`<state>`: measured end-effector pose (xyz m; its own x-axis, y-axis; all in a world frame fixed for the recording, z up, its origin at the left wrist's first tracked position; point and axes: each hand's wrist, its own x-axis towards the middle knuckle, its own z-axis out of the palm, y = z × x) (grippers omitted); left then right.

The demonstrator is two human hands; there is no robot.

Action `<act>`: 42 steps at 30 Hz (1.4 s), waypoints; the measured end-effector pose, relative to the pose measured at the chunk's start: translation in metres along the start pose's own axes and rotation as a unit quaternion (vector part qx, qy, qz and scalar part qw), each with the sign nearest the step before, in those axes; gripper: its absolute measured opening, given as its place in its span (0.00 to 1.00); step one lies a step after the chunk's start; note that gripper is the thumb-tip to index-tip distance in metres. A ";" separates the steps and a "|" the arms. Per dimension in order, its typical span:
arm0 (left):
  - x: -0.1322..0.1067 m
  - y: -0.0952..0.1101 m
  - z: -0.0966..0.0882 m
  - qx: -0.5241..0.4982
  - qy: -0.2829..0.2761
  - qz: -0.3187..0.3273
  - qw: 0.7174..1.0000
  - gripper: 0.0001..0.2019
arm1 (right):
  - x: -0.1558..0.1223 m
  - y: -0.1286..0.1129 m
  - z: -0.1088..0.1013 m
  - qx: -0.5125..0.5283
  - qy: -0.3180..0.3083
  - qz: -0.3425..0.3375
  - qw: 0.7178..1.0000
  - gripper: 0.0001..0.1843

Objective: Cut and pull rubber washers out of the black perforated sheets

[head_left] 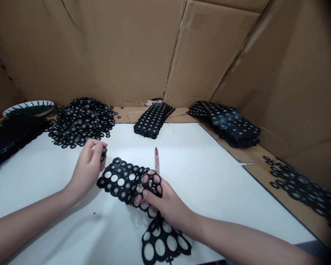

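My right hand (165,202) is closed on a black rubber sheet (121,180) punched with round holes; its fingers poke through the holes, and a red pen-like tool (156,160) sticks up from the same hand. The sheet trails down toward the table's front edge, where its holes are empty. My left hand (88,165) is closed in a pinch on a small black ring (103,152) just left of the sheet's upper end. A heap of loose black rings (79,121) lies behind the left hand.
A stack of punched black sheets (153,119) sits at the back centre, another stack (228,123) at the back right. Loose rings (300,184) lie on cardboard at the right. A patterned plate (27,107) and dark sheets (8,134) are at the left. Cardboard walls (209,55) surround the white table (209,173).
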<state>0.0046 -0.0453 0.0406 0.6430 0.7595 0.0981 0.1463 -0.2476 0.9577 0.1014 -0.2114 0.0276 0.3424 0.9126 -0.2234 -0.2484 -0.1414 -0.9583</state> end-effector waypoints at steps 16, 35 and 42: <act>-0.026 0.002 0.024 0.214 -0.209 0.072 0.952 0.12 | 0.002 0.003 0.002 -0.006 -0.038 0.045 0.998 0.06; -0.025 0.004 0.028 -0.130 -0.203 -0.064 0.969 0.15 | 0.008 -0.004 0.005 0.103 -0.026 0.003 0.994 0.08; -0.015 0.007 0.022 -0.093 -0.109 -0.018 0.990 0.15 | 0.012 -0.001 0.002 0.091 -0.043 -0.003 0.995 0.02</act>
<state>0.0120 -0.0719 0.0396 0.7895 0.6133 0.0209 0.0453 -0.0921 0.9947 0.1044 -0.1997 0.0264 0.2686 0.9435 -0.1938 -0.4081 -0.0708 -0.9102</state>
